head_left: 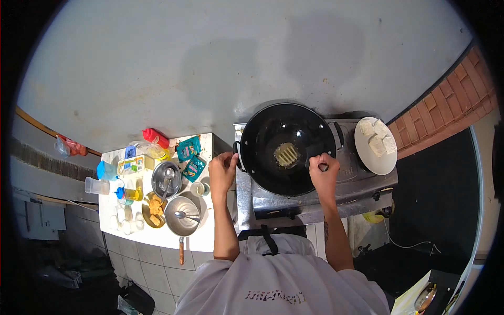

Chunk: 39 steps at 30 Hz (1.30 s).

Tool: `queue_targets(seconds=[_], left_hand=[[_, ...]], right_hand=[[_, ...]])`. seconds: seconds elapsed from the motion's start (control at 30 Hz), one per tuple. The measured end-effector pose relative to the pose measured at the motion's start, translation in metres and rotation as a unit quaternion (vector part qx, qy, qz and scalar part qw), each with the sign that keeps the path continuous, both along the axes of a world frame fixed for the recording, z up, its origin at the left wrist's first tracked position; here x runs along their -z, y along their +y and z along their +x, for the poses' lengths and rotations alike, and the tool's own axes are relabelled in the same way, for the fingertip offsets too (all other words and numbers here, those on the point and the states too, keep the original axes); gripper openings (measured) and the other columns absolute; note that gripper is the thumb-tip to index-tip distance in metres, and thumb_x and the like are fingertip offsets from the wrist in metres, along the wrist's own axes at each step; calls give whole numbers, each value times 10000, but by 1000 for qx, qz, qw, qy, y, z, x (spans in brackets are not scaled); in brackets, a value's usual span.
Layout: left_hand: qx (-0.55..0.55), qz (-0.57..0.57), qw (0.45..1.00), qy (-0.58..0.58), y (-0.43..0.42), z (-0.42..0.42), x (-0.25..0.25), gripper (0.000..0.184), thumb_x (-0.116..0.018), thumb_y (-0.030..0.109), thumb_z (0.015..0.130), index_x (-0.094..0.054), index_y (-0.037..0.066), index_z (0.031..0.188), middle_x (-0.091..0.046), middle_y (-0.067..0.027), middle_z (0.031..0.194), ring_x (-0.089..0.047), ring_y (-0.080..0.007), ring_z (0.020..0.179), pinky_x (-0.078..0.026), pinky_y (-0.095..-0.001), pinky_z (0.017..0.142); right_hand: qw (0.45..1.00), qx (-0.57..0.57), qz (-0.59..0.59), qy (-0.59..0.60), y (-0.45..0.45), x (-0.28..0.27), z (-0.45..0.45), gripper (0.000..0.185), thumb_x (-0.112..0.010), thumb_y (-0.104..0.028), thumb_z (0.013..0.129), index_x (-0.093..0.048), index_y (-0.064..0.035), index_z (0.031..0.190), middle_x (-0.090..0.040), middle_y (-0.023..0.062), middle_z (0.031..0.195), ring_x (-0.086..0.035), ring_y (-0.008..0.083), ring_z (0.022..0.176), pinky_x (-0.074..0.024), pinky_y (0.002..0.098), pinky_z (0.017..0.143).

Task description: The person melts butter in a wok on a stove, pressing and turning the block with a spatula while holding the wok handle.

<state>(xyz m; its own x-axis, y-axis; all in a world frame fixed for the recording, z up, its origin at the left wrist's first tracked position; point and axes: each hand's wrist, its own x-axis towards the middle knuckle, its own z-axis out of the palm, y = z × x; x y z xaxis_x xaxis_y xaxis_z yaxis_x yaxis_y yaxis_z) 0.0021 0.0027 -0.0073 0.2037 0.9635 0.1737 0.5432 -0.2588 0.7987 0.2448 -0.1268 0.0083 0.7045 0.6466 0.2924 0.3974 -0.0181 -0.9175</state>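
Right hand (322, 171) gripping a slotted turner (287, 155) in the wok (262, 134).
Left hand (223, 169) is pinching the wok handle (236, 148); a plate (380, 166) is lying right of both hands.

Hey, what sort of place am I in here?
Most likely a kitchen: a black wok sits on a metal stove, with a plate of pale pieces to the wok's right.

grey wall (157, 31), brick strip (446, 107), tiled floor (152, 268)
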Motion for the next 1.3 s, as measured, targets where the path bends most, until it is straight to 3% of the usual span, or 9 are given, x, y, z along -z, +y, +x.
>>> queue_targets(seconds=[0.4,0.47,0.5,0.57,0.73,0.83,1.1,1.23,1.3], left_hand=[[-4,30,999,-11,-4,2,-10,267,-691,198,876,-701,-64,924,-663,-157,666,-623,-190,573,-477,-327,581],[-3,-47,999,25,-6,2,-20,366,-682,297,878,-705,-57,970,-706,-219,857,-704,-322,820,-518,-371,756],[-3,-45,999,24,-6,2,-20,366,-682,297,878,-705,-57,970,-706,-219,857,-704,-322,820,-518,-371,756],[-4,8,1000,13,-6,2,-17,265,-697,200,873,-702,-60,925,-678,-157,688,-648,-200,597,-491,-321,599],[-18,-5,1000,12,-6,1,-16,258,-701,198,867,-705,-54,917,-679,-158,691,-654,-214,603,-496,-328,608],[-14,-9,1000,15,-4,1,-15,252,-707,197,859,-707,-49,914,-680,-160,696,-659,-222,610,-498,-331,613],[-14,-14,1000,1,1,-3,-6,261,-721,208,844,-709,-46,907,-681,-161,696,-665,-232,621,-502,-335,621],[-11,-26,1000,-8,3,-4,-1,258,-726,212,841,-711,-37,907,-674,-160,686,-651,-234,597,-493,-342,607],[-14,-30,999,-22,2,-5,1,256,-726,213,841,-712,-34,907,-669,-157,676,-641,-233,584,-488,-343,599]], right_hand=[[1000,-11,-11,18,4,13,13,279,-610,-27,838,-483,4,591,-529,40,532,-461,50,538,-352,267,491],[999,-8,-11,31,2,5,13,288,-614,-52,863,-505,7,603,-552,43,548,-475,52,541,-366,266,501],[999,-6,-15,45,1,-2,12,301,-619,-77,888,-527,11,615,-575,46,565,-489,55,545,-380,264,510],[998,1,-8,57,-2,-14,14,301,-624,-93,900,-548,12,629,-589,48,578,-500,56,548,-387,261,517],[998,-14,23,56,-5,-37,27,268,-642,-112,911,-597,18,680,-605,38,595,-519,59,557,-397,249,520],[998,-26,-19,-61,-5,-47,32,253,-643,-102,911,-594,26,697,-593,65,590,-517,59,564,-382,254,502],[971,-71,-82,-215,-5,-56,24,203,-642,-117,904,-568,25,781,-575,188,635,-558,325,529,-414,382,501],[967,-86,-89,-223,-3,-47,22,189,-628,-113,915,-573,23,796,-583,182,651,-567,302,535,-417,375,508],[979,-86,-76,-170,-4,-42,21,243,-621,-126,937,-559,29,760,-495,108,581,-407,130,504,-336,314,488]])
